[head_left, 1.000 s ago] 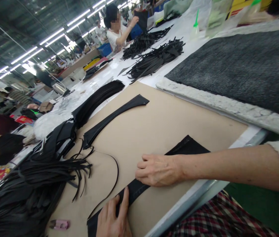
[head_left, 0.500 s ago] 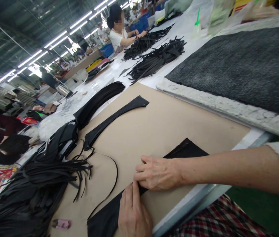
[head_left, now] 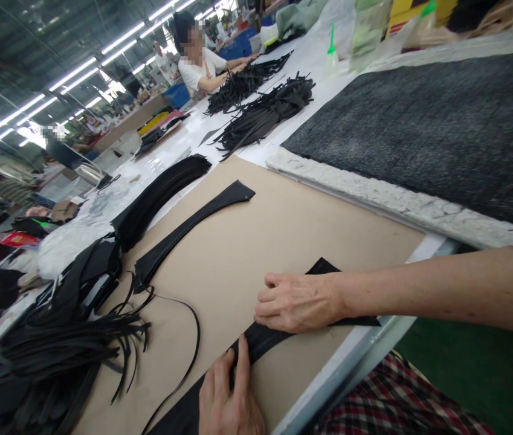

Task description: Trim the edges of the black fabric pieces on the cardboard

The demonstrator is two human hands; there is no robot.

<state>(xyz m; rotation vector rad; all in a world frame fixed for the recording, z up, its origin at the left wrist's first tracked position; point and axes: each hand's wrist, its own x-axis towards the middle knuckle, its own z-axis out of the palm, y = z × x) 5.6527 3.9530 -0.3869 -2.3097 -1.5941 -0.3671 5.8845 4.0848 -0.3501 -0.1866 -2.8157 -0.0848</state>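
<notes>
A long curved black leather piece (head_left: 265, 339) lies across the near edge of a brown cardboard sheet (head_left: 283, 241). My right hand (head_left: 295, 302) rests flat on its middle, fingers stretched out and pressing down. My left hand (head_left: 229, 402) lies flat on the piece's lower end at the bottom edge of the view, its fingers pointing up along the strip. A second curved black piece (head_left: 188, 229) lies further back on the cardboard. A thin black cord (head_left: 193, 338) loops beside my left hand.
A heap of black strips (head_left: 48, 368) fills the left. A stack of curved pieces (head_left: 156, 193) sits behind it. A dark grey mat (head_left: 419, 127) on a white slab covers the right. More strip piles (head_left: 260, 112) and a seated person (head_left: 197, 60) are far back.
My left hand slid forward along the strip toward my right hand, then drew back a little. My right hand stayed pressed on the piece. The view shifted slightly to the right.
</notes>
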